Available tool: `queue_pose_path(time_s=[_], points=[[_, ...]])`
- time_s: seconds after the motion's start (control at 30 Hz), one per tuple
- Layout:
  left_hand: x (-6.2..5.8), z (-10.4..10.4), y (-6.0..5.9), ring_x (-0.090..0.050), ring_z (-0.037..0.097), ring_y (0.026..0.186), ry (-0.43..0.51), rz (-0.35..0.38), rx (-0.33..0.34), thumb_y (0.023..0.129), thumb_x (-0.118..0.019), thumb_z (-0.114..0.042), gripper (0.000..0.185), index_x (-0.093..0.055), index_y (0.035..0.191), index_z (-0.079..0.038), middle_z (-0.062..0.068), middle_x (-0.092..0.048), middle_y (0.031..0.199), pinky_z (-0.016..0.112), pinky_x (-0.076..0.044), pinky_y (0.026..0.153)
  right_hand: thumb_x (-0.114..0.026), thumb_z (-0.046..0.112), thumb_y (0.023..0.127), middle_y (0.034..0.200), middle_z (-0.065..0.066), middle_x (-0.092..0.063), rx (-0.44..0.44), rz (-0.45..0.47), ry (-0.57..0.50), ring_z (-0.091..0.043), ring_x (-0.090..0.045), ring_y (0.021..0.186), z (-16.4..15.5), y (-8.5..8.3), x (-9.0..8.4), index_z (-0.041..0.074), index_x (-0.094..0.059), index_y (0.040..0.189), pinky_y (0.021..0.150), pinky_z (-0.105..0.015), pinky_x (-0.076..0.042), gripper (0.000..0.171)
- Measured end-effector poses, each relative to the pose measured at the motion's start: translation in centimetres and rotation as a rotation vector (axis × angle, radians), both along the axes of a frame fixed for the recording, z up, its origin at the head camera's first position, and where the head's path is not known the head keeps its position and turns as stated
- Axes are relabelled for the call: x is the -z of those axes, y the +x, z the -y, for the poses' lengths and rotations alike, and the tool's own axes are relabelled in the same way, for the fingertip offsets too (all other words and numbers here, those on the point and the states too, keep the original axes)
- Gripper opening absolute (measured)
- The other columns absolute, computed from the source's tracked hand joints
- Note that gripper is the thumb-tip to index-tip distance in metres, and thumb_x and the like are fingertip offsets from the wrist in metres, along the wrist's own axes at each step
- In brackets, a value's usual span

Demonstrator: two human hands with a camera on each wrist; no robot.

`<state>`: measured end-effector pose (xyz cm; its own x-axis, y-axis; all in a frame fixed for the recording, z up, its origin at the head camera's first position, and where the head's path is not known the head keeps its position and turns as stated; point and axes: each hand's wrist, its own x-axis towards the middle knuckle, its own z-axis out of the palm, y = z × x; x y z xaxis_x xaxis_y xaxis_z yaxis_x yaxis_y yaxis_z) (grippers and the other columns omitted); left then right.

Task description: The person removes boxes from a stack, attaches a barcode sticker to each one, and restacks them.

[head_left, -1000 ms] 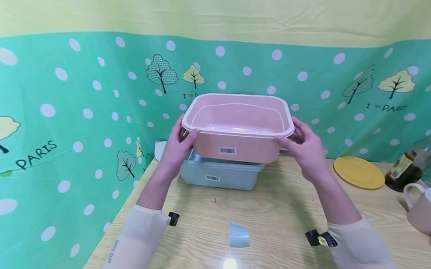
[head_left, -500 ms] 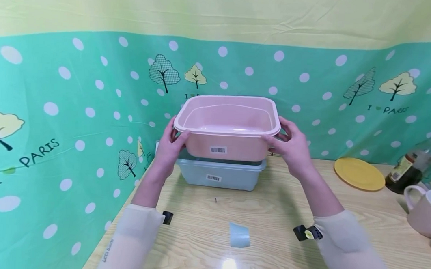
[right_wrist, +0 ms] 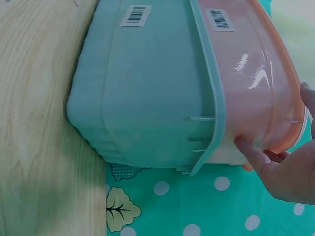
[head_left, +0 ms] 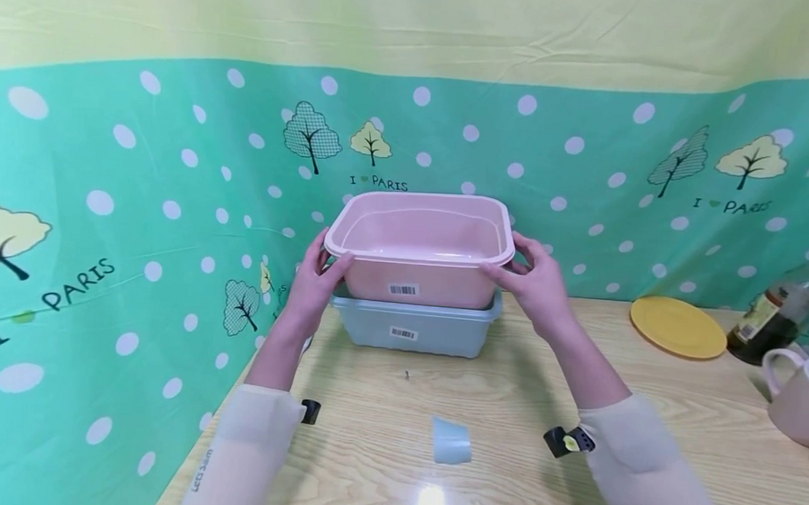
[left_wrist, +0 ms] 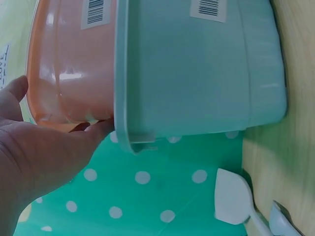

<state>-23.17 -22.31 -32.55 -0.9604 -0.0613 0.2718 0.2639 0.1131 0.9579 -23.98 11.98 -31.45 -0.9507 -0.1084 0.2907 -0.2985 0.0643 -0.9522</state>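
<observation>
Left hand (head_left: 312, 284) and right hand (head_left: 535, 284) pinch the pink tub (head_left: 420, 247) rim centre-frame in head view, half nested in the blue tub (head_left: 414, 328); wrist views: keep it level, lower evenly, avoid fingers under rim

Pastel tubs against a spotted green backdrop

A pale pink rectangular plastic tub (head_left: 420, 249) with a white barcode sticker nests in a light blue-green rectangular plastic tub (head_left: 414, 329), also barcoded. Behind the tubs, a mint-green cloth backdrop (head_left: 140, 193) shows white dots and trees; right of them, a round yellow plate (head_left: 678, 327).
</observation>
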Motion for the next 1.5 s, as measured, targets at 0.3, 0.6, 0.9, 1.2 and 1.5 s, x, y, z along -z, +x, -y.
queue_pose_path(time_s=[0.3,0.6,0.9,1.2,1.5], points=[[1.1,0.5,0.1,-0.031,0.019,0.148,-0.078,0.039,-0.056,0.093,-0.073,-0.045,0.087,-0.025,0.161,-0.021,0.001,-0.031,0.163,0.037,-0.03,0.117,-0.082,0.025,0.088,0.155,-0.017,-0.041,0.029,0.005,0.096,-0.029,-0.045,0.139,-0.1,-0.2,1.3,0.002,-0.035,0.155,0.11,-0.041,-0.042,0.085],[2.5,1.0,0.3,-0.027,0.015,0.149,-0.176,0.013,-0.117,0.091,-0.077,-0.04,0.082,-0.036,0.157,-0.014,0.001,-0.036,0.16,0.04,-0.021,0.121,-0.084,0.031,0.085,0.154,-0.017,-0.043,0.047,-0.001,0.178,-0.028,-0.038,0.143,-0.4,-0.1,2.5,0.004,-0.037,0.154,0.116,-0.047,-0.032,0.088],[4.0,1.1,0.2,-0.025,0.022,0.15,-0.154,0.039,-0.145,0.086,-0.08,-0.044,0.086,-0.038,0.157,-0.018,0.001,-0.035,0.161,0.046,-0.032,0.116,-0.084,0.032,0.085,0.156,-0.013,-0.042,0.053,0.023,0.189,-0.027,-0.035,0.145,-0.3,0.1,3.5,0.006,-0.038,0.155,0.116,-0.047,-0.032,0.088],[5.3,1.4,0.0,-0.025,0.021,0.15,-0.128,0.057,-0.136,0.083,-0.082,-0.045,0.09,-0.039,0.156,-0.015,0.001,-0.037,0.16,0.038,-0.029,0.118,-0.084,0.041,0.082,0.157,-0.014,-0.04,0.075,0.034,0.252,-0.031,-0.029,0.148,-0.2,0.0,4.7,0.008,-0.038,0.155,0.115,-0.053,-0.031,0.092],[6.0,1.3,0.0,-0.035,0.018,0.145,-0.104,0.046,-0.088,0.087,-0.082,-0.032,0.081,-0.042,0.155,-0.012,0.005,-0.042,0.157,0.033,-0.038,0.112,-0.084,0.036,0.084,0.16,-0.01,-0.036,0.106,-0.006,0.329,-0.032,-0.028,0.149,-0.1,0.0,5.4,0.005,-0.043,0.153,0.115,-0.053,-0.031,0.086]])
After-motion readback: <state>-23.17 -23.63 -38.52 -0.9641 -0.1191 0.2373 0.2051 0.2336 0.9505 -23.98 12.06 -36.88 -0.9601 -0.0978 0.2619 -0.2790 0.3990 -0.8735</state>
